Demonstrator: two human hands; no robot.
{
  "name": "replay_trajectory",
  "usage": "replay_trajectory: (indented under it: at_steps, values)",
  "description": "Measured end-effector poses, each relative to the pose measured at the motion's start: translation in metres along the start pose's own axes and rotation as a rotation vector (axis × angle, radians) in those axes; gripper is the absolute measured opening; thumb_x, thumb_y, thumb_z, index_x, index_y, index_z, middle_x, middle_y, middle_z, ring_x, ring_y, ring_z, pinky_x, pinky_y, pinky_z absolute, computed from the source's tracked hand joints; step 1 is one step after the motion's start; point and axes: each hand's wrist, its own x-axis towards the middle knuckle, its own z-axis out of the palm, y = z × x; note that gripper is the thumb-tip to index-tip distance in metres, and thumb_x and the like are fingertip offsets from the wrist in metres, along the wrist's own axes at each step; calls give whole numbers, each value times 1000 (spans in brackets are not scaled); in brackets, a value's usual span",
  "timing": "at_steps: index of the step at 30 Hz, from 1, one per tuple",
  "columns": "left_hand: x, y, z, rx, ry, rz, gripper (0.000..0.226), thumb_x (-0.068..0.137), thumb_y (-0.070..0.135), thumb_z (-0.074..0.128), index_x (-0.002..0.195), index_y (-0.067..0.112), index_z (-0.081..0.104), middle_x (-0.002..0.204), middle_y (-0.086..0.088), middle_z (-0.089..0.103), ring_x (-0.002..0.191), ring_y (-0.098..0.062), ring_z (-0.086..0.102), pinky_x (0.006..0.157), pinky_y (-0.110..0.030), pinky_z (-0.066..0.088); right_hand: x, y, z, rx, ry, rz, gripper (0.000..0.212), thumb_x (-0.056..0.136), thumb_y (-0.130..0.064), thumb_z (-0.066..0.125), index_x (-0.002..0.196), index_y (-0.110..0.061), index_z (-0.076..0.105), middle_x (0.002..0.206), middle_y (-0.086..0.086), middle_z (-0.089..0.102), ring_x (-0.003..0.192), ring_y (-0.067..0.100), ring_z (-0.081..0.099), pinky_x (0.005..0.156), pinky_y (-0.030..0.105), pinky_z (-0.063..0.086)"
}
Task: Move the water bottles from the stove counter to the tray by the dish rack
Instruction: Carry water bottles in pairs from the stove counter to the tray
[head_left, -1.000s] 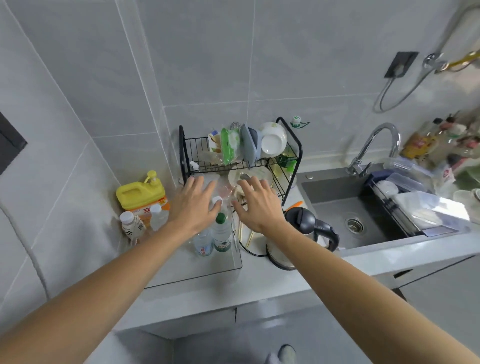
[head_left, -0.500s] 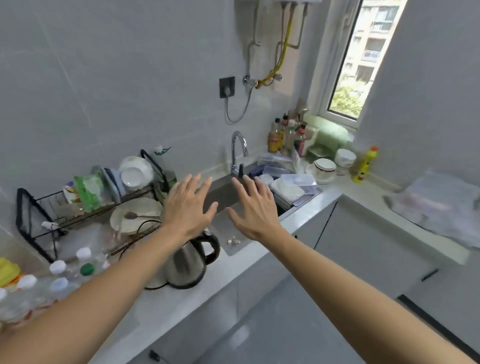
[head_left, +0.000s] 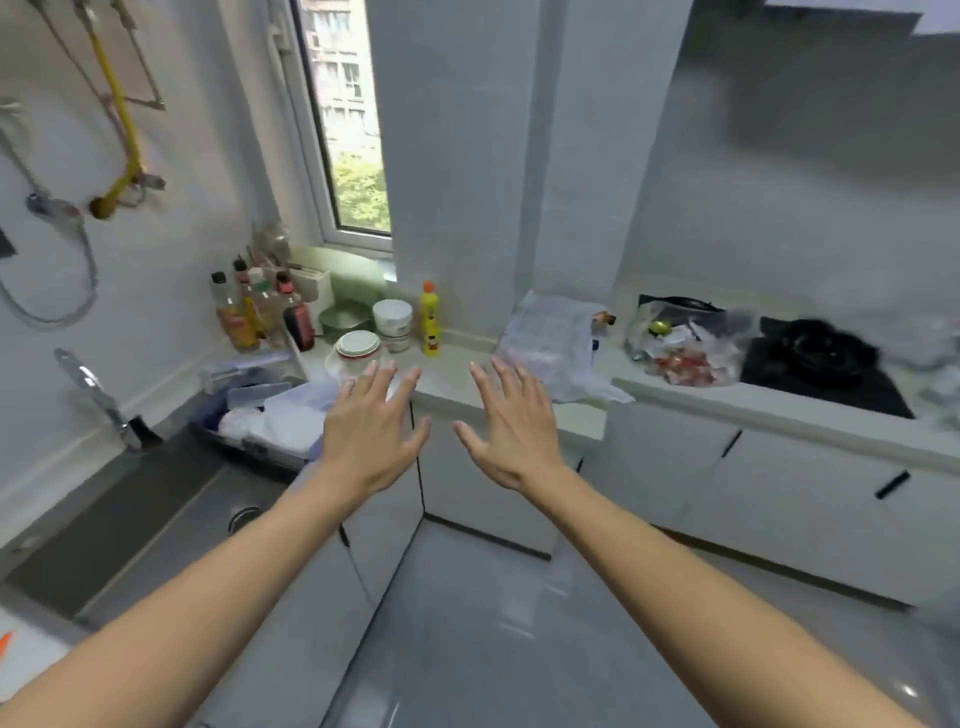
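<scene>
My left hand and my right hand are stretched out in front of me with fingers spread and nothing in them, over the corner of the counter. The black stove lies on the counter at the far right. At the right edge beside the stove there is a blurred clear shape; I cannot tell what it is. The tray and the dish rack are out of view.
The sink with its faucet is at the lower left. Sauce bottles, bowls and a yellow bottle crowd the corner by the window. Plastic bags and food scraps lie left of the stove.
My view has swung right, from the dish rack and the tray with bottles, past the sink, to the corner and the stove counter. Both hands stay open and have come away from the bottles.
</scene>
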Motion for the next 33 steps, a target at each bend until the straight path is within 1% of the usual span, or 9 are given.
replay_trajectory:
  at_steps: [3,7,10,14,17,21,26,30,33]
  values:
    - [58,58,29,-42,-10,142,70,93,59,36,152,23,43,151,-11,50,143,-34,41,114,-50,37,-5,81,-14,-39,19,133,81,95,-64,45,163,-27,19,168,10,22,155,36,16,126,52,16]
    - [133,136,72,-117,-23,338,69,95,59,34,150,20,44,149,-9,49,138,-32,43,110,-48,38,-9,180,-27,-89,26,323,79,95,-65,42,162,-27,23,168,11,23,154,37,15,125,55,16]
    - [185,195,103,-158,-60,464,70,97,60,33,153,21,42,154,-11,46,142,-33,40,114,-49,35,-10,249,-35,-126,39,463,82,95,-67,37,164,-29,17,171,9,16,157,35,8,127,54,12]
    - [241,269,127,-177,-85,652,70,96,60,34,154,22,42,155,-10,45,144,-32,38,112,-47,36,-16,314,-52,-154,63,646,83,94,-66,38,165,-29,13,172,9,14,157,34,8,127,52,10]
    - [278,331,134,-176,-95,793,71,94,60,35,153,22,41,152,-10,47,142,-31,40,112,-47,37,-31,356,-65,-177,129,770,82,94,-66,36,164,-27,17,170,10,18,156,34,13,127,51,13]
    - [303,423,152,-168,-118,948,72,94,61,32,153,22,43,152,-11,48,143,-31,39,115,-48,34,-72,412,-79,-198,182,943,83,95,-65,40,165,-26,18,169,11,23,156,35,15,127,50,14]
    - [312,550,175,-208,-150,1091,71,95,61,30,154,24,39,155,-9,44,147,-32,36,115,-48,34,-134,500,-99,-246,226,1118,83,93,-68,38,163,-25,25,167,11,27,153,37,23,125,50,20]
    - [322,651,195,-227,-155,1137,71,95,61,28,154,23,40,155,-8,45,147,-31,37,116,-47,33,-169,587,-123,-256,237,1157,83,93,-68,39,163,-24,25,167,12,27,152,38,24,125,52,21]
    - [337,726,209,-215,-163,1126,74,96,64,19,159,26,30,162,-6,36,152,-28,28,122,-45,27,-185,653,-144,-242,221,1164,84,93,-69,35,164,-25,23,169,11,24,154,37,20,125,53,18]
